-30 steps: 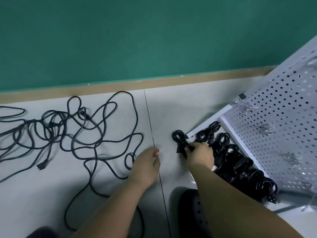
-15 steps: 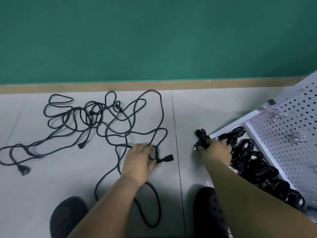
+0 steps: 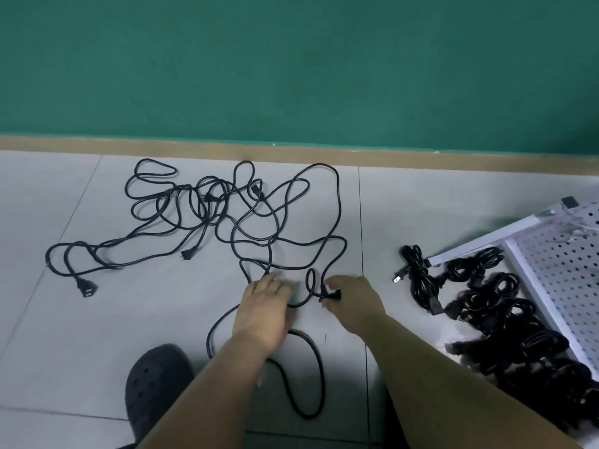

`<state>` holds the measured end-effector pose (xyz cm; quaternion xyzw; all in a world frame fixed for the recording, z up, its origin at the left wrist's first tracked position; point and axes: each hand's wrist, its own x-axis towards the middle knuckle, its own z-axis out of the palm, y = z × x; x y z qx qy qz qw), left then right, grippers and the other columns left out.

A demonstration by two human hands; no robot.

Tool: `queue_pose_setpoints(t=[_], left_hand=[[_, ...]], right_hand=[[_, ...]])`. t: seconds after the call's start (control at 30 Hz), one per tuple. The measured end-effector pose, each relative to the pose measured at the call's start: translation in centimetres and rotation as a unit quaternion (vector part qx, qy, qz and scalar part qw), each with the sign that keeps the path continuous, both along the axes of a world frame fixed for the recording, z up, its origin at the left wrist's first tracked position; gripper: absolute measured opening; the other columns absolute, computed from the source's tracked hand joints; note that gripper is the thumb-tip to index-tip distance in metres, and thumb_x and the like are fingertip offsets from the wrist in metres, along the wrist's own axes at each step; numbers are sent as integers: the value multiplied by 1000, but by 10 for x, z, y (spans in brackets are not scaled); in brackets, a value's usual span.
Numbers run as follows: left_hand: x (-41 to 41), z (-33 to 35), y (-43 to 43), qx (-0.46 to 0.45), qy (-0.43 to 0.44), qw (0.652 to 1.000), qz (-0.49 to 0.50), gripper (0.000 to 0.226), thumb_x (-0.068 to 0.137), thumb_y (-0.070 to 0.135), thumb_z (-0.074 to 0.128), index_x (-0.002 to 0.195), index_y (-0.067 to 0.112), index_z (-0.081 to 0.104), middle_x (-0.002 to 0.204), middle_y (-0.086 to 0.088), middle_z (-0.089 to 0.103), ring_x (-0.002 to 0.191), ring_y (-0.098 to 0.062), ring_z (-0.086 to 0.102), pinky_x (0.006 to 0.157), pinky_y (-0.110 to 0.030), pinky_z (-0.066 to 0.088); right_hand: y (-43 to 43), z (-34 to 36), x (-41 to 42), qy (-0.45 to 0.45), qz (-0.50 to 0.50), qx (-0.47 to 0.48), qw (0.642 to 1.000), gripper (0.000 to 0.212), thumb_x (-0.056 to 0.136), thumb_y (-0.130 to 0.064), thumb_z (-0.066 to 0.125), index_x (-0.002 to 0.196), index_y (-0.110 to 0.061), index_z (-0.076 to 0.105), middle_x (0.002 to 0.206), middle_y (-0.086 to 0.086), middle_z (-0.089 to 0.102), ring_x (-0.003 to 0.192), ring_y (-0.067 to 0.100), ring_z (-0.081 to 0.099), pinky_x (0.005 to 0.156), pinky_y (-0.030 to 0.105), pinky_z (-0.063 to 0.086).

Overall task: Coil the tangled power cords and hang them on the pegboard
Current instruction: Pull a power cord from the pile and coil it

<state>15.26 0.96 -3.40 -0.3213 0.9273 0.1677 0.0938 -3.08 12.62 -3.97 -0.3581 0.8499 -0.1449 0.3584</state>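
While the tangled cords (image 3: pixel 227 217) sprawl over the grey floor (image 3: pixel 421 205) below the green wall (image 3: pixel 291 59), the head view shows both hands at their near edge. The left hand (image 3: pixel 262 309) lies with fingers nearly straight on a strand; the right hand (image 3: pixel 355 303) pinches a black connector (image 3: pixel 331 297) between thumb and fingers. One coiled cord (image 3: pixel 418 280) lies on the floor just beside the white pegboard (image 3: pixel 567 273), with a row of coiled bundles (image 3: pixel 505 319) along its frame. A dark shoe (image 3: pixel 155 384) sits bottom left.
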Motion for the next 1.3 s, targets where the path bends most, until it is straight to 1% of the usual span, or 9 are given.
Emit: queue_pose_setpoints(t=[0.2, 0.43, 0.57, 0.67, 0.73, 0.83, 0.97, 1.1, 1.3], left_hand=[[18, -5, -3, -43, -73, 996, -18, 67, 90, 27, 63, 155, 23, 45, 145, 2, 60, 143, -26, 37, 112, -39, 33], [30, -10, 4, -1, -113, 992, -61, 61, 93, 33, 60, 152, 27, 43, 143, 4, 58, 131, -27, 38, 109, -39, 32], [21, -7, 12, 166, -9, 982, 89, 64, 96, 61, 58, 155, 50, 35, 144, 6, 51, 136, -22, 34, 117, -34, 32], [2, 1, 15, 239, -47, 965, 96, 70, 96, 55, 62, 155, 58, 26, 153, -4, 40, 143, -32, 36, 122, -44, 34], [-8, 5, 18, 258, -80, 960, 75, 73, 97, 48, 64, 157, 56, 24, 155, -9, 37, 143, -36, 37, 121, -47, 37], [-18, 6, 28, 266, -88, 959, 49, 54, 98, 42, 66, 147, 40, 44, 142, -8, 47, 133, -33, 49, 112, -44, 44], [-24, 5, 34, 204, -32, 977, 51, 17, 101, 33, 63, 114, 22, 63, 116, -3, 61, 108, -27, 62, 96, -38, 53], [-36, 28, 18, 203, 34, 974, 94, 20, 101, 34, 61, 118, 27, 70, 114, 0, 68, 106, -21, 62, 97, -36, 53], [-64, 122, -28, 268, 227, 916, 194, 9, 96, 18, 69, 99, 24, 74, 81, 8, 74, 74, -11, 65, 76, -29, 53]], right_hand=[[-15, -3, 10, 158, 150, 114, 969, 29, 99, -40, 67, 126, -28, 64, 119, 0, 64, 121, 23, 51, 101, 36, 48], [-12, -10, 14, 186, 211, 170, 945, 24, 100, -29, 66, 123, -24, 69, 124, 2, 62, 123, 21, 53, 101, 31, 48], [-10, 0, 6, 150, 140, 139, 969, 27, 96, -9, 61, 117, -19, 74, 116, 2, 68, 109, 19, 64, 91, 30, 57], [-4, 10, -5, 89, 42, 98, 990, 20, 97, -11, 61, 110, -19, 74, 105, -2, 71, 92, 17, 69, 77, 29, 59], [5, 14, -11, 47, -22, 50, 997, 13, 99, -21, 65, 111, -26, 70, 102, -7, 66, 84, 12, 65, 64, 23, 51], [21, 12, -18, 1, -62, 20, 998, 14, 100, -27, 67, 113, -29, 68, 101, -11, 66, 80, 8, 64, 59, 17, 44], [33, 15, -20, -9, -78, 24, 997, 12, 100, -29, 66, 111, -27, 70, 96, -13, 66, 82, 8, 64, 65, 20, 45], [19, 36, -17, -19, -85, -11, 996, 6, 99, -29, 68, 104, -28, 71, 93, -14, 67, 83, 8, 65, 68, 21, 49], [-21, 113, -14, -54, -110, -154, 980, 20, 97, -19, 62, 100, -35, 74, 90, -11, 73, 72, 5, 62, 60, 19, 42]])
